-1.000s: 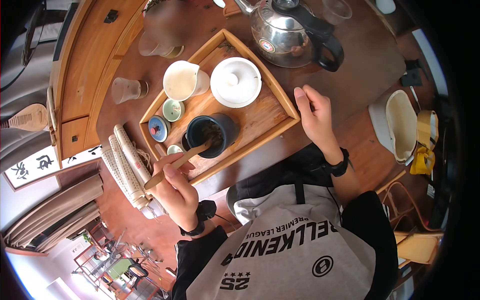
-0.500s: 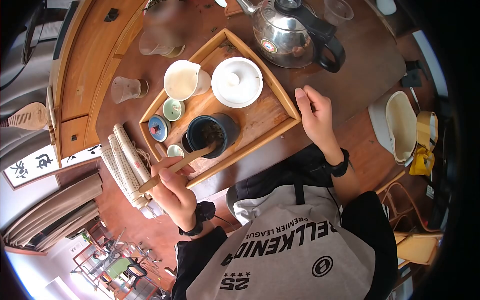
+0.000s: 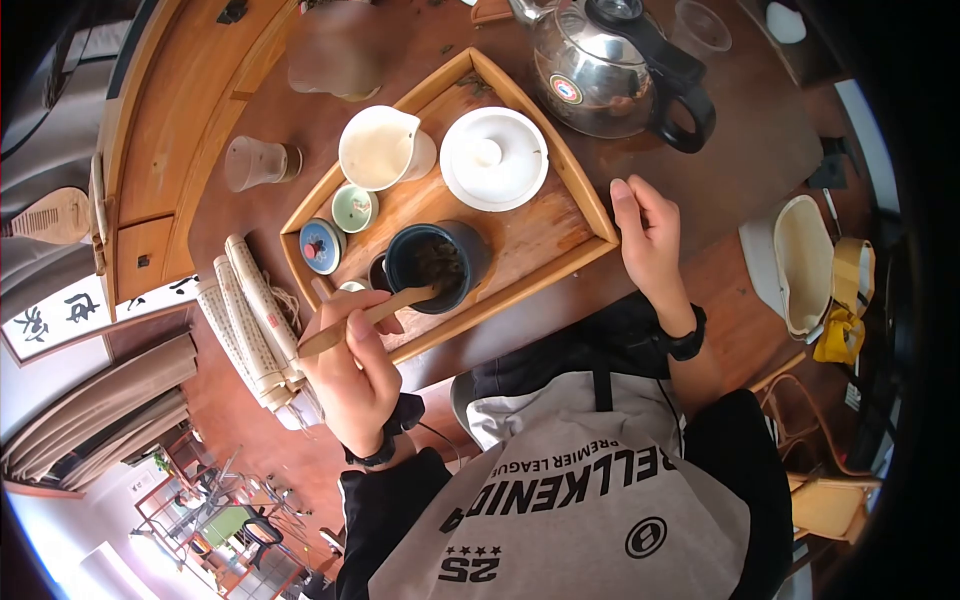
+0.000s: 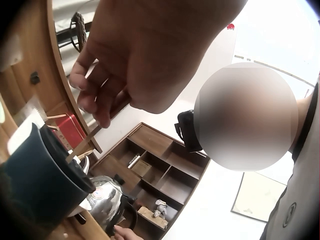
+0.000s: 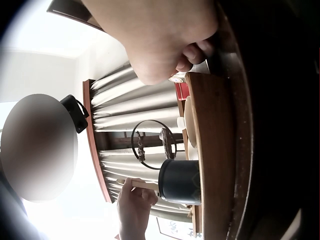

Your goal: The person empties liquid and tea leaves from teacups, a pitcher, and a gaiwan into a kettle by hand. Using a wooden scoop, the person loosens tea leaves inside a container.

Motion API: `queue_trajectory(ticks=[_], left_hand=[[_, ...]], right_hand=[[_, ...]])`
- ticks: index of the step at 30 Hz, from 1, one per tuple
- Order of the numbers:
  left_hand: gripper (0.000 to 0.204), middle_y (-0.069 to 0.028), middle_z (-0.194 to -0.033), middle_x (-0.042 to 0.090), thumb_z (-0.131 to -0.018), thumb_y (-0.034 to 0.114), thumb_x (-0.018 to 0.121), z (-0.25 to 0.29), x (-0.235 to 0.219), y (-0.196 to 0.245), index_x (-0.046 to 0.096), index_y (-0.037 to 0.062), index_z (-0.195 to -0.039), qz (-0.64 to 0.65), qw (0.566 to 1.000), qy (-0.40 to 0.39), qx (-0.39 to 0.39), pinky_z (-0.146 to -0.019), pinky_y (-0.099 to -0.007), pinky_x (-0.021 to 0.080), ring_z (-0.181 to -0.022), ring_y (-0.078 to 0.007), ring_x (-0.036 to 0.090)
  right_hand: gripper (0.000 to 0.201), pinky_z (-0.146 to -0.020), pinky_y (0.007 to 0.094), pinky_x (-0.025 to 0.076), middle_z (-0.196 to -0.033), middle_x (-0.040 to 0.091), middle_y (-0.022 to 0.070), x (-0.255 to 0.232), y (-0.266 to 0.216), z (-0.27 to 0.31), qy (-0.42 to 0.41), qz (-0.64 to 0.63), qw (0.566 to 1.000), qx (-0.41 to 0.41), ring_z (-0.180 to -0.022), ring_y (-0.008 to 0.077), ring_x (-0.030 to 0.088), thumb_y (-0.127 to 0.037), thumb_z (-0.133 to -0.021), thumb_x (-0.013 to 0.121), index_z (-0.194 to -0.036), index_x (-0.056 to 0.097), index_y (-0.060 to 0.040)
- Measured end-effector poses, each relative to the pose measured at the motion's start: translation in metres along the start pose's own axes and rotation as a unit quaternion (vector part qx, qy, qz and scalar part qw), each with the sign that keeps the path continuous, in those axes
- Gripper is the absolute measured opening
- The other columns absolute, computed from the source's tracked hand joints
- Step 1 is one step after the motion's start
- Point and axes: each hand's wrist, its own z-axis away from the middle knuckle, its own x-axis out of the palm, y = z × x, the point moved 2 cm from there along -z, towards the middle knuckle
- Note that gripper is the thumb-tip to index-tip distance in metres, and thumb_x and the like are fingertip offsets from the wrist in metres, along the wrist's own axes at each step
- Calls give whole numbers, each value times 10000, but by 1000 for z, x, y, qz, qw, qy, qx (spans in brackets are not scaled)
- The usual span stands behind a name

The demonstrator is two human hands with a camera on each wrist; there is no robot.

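My left hand (image 3: 352, 372) pinches a slim wooden stick (image 3: 385, 311) with a broader flat end lying over the fingers. Its far end reaches into a dark blue mug (image 3: 480, 262) that holds dark leaves (image 3: 438, 262). The mug stands at the near edge of a wooden tray (image 3: 537, 265). In the left wrist view the stick (image 4: 84, 145) slants over the mug's rim (image 4: 90, 184). Beside the tray's right corner, my right hand (image 3: 650, 232) rests at the table with loosely curled fingers, holding nothing.
The tray also carries a white pitcher (image 3: 370, 150), a white lidded bowl (image 3: 500, 185), a green cup (image 3: 355, 209) and a blue lid (image 3: 321, 248). Behind it stands a steel and glass kettle (image 3: 595, 100). Bamboo scrolls (image 3: 240, 330) lie left; a plastic cup (image 3: 255, 163) lies farther back.
The stick lies at a flatter angle over the mug, and its broad end has risen with my left hand. The whole head view has shifted slightly. My right hand stays beside the tray.
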Motion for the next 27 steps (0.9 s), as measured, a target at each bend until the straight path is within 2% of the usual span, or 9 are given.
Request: queue_trajectory(ticks=[2,4,6,8,15,22,24,25,27], left_hand=[[246,-87,-676,603,-1001,101,423,0,-1,-5,615,-28,-916,3,1000,2,15,-500,-271,395,-530,-153,558],[249,-84,-666,599,-1004,117,429,-1,-6,-4,617,-24,-919,-14,999,27,-24,-494,-271,395,-535,-152,562],[268,-82,-651,593,-1013,143,424,-4,-9,-3,613,-21,-919,-38,998,14,-40,-493,-264,396,-536,-150,565],[282,-79,-640,589,-1019,167,416,-3,-9,-7,609,-17,-928,-17,999,47,-19,-486,-264,394,-529,-147,562],[347,-98,-628,590,-1030,224,395,-4,-5,-17,583,-43,-912,42,998,54,18,-495,-277,432,-539,-181,578],[382,-91,-596,586,-1032,279,406,-9,2,-27,586,-25,-885,77,997,28,-8,-500,-304,435,-532,-200,569],[388,-86,-585,583,-1028,293,415,-8,4,-31,590,-21,-882,75,996,52,6,-505,-317,438,-528,-208,563],[396,-83,-574,579,-1023,302,420,-6,5,-32,588,-26,-879,94,994,60,-18,-509,-319,440,-530,-213,564],[392,-87,-580,581,-1020,295,421,-6,5,-39,586,-29,-873,118,992,53,-12,-511,-321,443,-525,-213,562]], right_hand=[[353,-482,271,240,-567,292,13,0,-1,-1,2,-4,1000,2,-552,56,273,-103,-971,573,-683,395,-4],[353,-485,267,242,-566,296,9,0,0,0,0,2,1000,2,-552,53,275,-103,-972,571,-682,396,-5],[352,-486,265,243,-567,298,8,0,0,0,-2,8,1000,6,-553,52,276,-101,-972,571,-681,396,-6],[352,-487,263,243,-568,301,7,1,0,-1,-7,13,1000,10,-554,52,277,-100,-971,571,-680,396,-8],[351,-486,252,230,-582,301,-16,2,0,0,-12,34,999,16,-563,42,270,-98,-973,573,-682,392,-19],[345,-495,249,220,-612,296,-24,2,0,1,-12,67,998,19,-581,41,261,-100,-979,558,-688,385,-29],[349,-501,248,221,-621,297,-25,3,1,1,-12,67,997,31,-590,42,263,-105,-984,551,-690,378,-31],[349,-503,248,221,-622,294,-26,2,2,2,-5,59,998,32,-594,43,263,-105,-985,548,-690,374,-32],[347,-511,250,222,-630,293,-28,0,7,5,2,53,997,49,-605,46,264,-103,-987,538,-694,366,-35]])
